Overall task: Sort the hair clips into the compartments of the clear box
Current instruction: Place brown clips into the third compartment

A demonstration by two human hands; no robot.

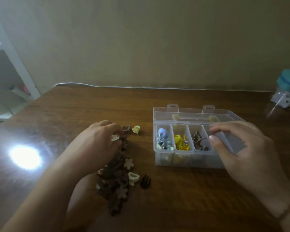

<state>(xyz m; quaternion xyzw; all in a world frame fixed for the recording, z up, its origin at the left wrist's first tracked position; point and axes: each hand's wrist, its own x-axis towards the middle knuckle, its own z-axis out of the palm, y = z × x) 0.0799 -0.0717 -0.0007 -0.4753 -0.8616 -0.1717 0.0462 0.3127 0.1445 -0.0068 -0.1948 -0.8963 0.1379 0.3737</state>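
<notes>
A clear box (187, 159) stands open on the wooden table, its lid tilted back. Its compartments hold blue clips (163, 138), yellow clips (181, 142) and brown clips (199, 141). My right hand (241, 151) hovers over the box's right end, fingers spread and empty. A pile of brown and cream clips (115, 180) lies left of the box. My left hand (100, 141) rests on the pile's far end, fingers curled around a small cream flower clip (115, 137). Beyond it lie a brown clip (127, 129) and a cream clip (136, 129).
A dark claw clip (145, 181) sits apart at the pile's right. A jar with a teal lid (288, 91) stands at the table's far right. A white cable (141, 87) runs along the back edge. A bright light glare (25, 157) marks the table's left.
</notes>
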